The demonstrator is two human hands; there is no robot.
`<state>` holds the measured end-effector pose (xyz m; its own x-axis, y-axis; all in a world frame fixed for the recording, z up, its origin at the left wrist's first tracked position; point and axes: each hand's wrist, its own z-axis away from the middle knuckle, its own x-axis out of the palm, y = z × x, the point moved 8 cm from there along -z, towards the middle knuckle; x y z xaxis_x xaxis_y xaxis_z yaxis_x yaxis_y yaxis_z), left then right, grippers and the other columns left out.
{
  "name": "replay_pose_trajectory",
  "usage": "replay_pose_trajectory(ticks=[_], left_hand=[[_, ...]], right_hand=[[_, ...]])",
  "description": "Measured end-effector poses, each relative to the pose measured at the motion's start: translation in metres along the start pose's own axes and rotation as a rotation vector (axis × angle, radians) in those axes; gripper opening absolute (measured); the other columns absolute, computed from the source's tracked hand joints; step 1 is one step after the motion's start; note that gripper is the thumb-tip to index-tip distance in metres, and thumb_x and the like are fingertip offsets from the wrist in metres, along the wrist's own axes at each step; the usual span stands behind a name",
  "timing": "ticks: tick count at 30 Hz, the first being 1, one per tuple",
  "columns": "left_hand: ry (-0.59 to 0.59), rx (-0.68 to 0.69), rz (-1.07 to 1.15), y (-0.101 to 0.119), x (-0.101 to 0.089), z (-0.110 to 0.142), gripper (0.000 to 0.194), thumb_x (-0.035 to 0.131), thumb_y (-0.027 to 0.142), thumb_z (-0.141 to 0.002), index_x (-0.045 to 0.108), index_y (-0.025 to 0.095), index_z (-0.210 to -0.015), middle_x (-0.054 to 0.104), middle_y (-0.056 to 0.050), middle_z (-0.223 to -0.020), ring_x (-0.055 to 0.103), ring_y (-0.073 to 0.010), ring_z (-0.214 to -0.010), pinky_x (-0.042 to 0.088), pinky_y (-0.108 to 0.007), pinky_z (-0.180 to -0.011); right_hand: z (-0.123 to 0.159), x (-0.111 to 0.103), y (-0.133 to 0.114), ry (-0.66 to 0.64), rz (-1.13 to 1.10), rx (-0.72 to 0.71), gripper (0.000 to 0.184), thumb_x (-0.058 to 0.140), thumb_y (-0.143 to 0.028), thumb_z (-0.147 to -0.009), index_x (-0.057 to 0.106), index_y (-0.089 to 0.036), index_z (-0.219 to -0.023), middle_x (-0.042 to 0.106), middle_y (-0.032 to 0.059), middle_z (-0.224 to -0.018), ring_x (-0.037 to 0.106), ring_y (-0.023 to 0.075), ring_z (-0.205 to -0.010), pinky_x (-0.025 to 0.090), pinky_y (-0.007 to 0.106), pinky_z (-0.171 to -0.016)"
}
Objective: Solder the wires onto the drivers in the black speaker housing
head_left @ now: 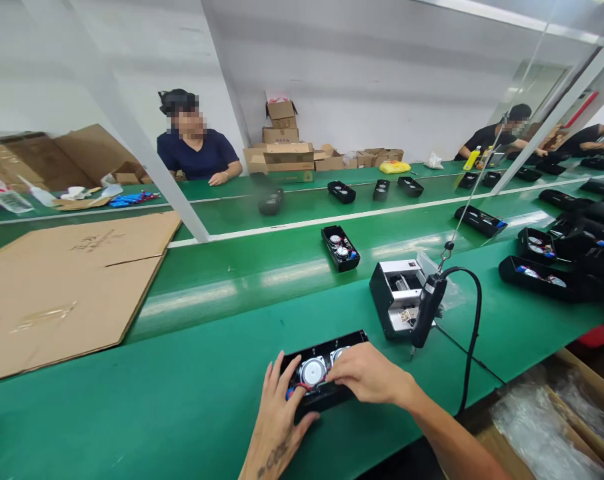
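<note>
A flat cardboard sheet [67, 293] lies along the left side of the green bench [192, 393], and beyond it a co-worker in a navy shirt [197, 150] sits facing this way across a far belt, one hand resting at its edge. Near the front edge of the bench, the left grip [277, 427] curls around the left end of a black speaker case [318, 349], while the right grip [369, 375] lies clamped across the top, partly covering the second of two round drivers [313, 372]. The case sits open side up, both drivers in place, with red and blue wires [298, 388] running between them; no cover shows on it. Farther up the bench, a second case [341, 248] lies open too, with two drivers showing. To the right, an electric screwdriver [427, 310] hangs on its line, its tip just above the bench and no hand on it, beside a black-and-white fixture [397, 298]. More black cases [539, 277] crowd the right edge of the bench, some with drivers visible, others too dark or too far off to judge. A carton lined with clear plastic [542, 427] sits below the front right corner.
</note>
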<state>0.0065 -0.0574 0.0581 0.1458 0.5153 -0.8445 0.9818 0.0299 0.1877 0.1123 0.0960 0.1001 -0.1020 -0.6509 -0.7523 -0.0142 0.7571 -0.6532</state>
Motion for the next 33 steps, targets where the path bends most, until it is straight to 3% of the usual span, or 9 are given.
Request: replay_pose_trajectory(ticks=[4, 7, 10, 13, 15, 20, 26, 33], left_hand=[[-0.045, -0.027, 0.025, 0.000, 0.008, -0.001, 0.028, 0.084, 0.030, -0.085, 0.072, 0.021, -0.109, 0.057, -0.017, -0.159, 0.038, -0.0475, -0.159, 0.045, -0.076, -0.120], [-0.014, -0.064, 0.061, 0.000, 0.005, -0.006, 0.013, 0.067, 0.027, -0.100, 0.074, 0.022, -0.111, 0.063, -0.013, -0.152, 0.044, -0.0402, -0.157, 0.045, -0.073, -0.122], [0.044, -0.090, 0.074, 0.000, 0.002, -0.008, 0.025, 0.052, 0.016, -0.105, 0.076, 0.024, -0.110, 0.068, -0.009, -0.145, 0.048, -0.0343, -0.155, 0.046, -0.069, -0.123], [-0.007, -0.045, 0.052, 0.001, 0.007, -0.008, 0.015, 0.068, 0.029, -0.100, 0.075, 0.022, -0.112, 0.066, -0.012, -0.147, 0.044, -0.0413, -0.156, 0.046, -0.075, -0.121], [-0.049, 0.015, 0.021, 0.001, 0.011, -0.006, 0.025, 0.080, 0.034, -0.090, 0.074, 0.021, -0.110, 0.065, -0.015, -0.148, 0.044, -0.0472, -0.154, 0.047, -0.078, -0.118], [-0.130, 0.135, 0.005, -0.001, 0.013, -0.002, 0.022, 0.082, 0.017, -0.082, 0.074, 0.023, -0.102, 0.067, -0.011, -0.146, 0.042, -0.0449, -0.157, 0.048, -0.074, -0.120], [-0.194, 0.087, 0.032, -0.003, 0.020, -0.006, 0.033, 0.086, 0.011, -0.073, 0.078, 0.025, -0.102, 0.068, -0.007, -0.146, 0.035, -0.0471, -0.161, 0.029, -0.079, -0.129], [-0.278, 0.103, 0.186, -0.010, 0.032, -0.022, 0.030, 0.092, 0.044, -0.081, 0.083, 0.032, -0.106, 0.070, -0.002, -0.147, 0.029, -0.0482, -0.162, 0.004, -0.082, -0.132]], right_hand=[[0.004, 0.022, -0.014, -0.144, 0.348, 0.007, 0.030, 0.059, -0.008, -0.098, 0.076, -0.022, -0.118, 0.081, 0.0061, -0.107, 0.073, 0.0224, -0.096, 0.043, 0.032, -0.074], [0.000, 0.023, -0.016, -0.179, 0.418, 0.034, 0.028, 0.058, -0.007, -0.096, 0.074, -0.021, -0.113, 0.079, 0.0058, -0.108, 0.070, 0.0215, -0.093, 0.037, 0.033, -0.069], [-0.004, 0.020, -0.017, -0.194, 0.423, 0.055, 0.029, 0.055, -0.004, -0.097, 0.074, -0.021, -0.111, 0.079, 0.0060, -0.108, 0.070, 0.0209, -0.094, 0.035, 0.033, -0.068], [-0.008, 0.023, -0.019, -0.232, 0.425, 0.043, 0.026, 0.056, -0.005, -0.097, 0.075, -0.019, -0.109, 0.080, 0.0069, -0.105, 0.071, 0.0212, -0.093, 0.034, 0.033, -0.068], [-0.010, 0.029, -0.019, -0.270, 0.425, 0.022, 0.025, 0.057, -0.006, -0.097, 0.075, -0.018, -0.108, 0.081, 0.0071, -0.104, 0.072, 0.0210, -0.089, 0.034, 0.033, -0.067], [-0.011, 0.036, -0.016, -0.297, 0.391, -0.001, 0.028, 0.056, -0.007, -0.096, 0.078, -0.019, -0.111, 0.081, 0.0074, -0.105, 0.072, 0.0210, -0.085, 0.036, 0.034, -0.066], [-0.017, 0.031, -0.016, -0.294, 0.278, 0.084, 0.029, 0.068, -0.008, -0.081, 0.080, -0.019, -0.105, 0.080, 0.0087, -0.100, 0.071, 0.0229, -0.087, 0.044, 0.030, -0.074], [-0.021, 0.032, -0.011, -0.287, 0.184, 0.126, 0.030, 0.073, -0.021, -0.080, 0.077, -0.020, -0.110, 0.081, 0.0091, -0.104, 0.074, 0.0280, -0.095, 0.046, 0.031, -0.076]])
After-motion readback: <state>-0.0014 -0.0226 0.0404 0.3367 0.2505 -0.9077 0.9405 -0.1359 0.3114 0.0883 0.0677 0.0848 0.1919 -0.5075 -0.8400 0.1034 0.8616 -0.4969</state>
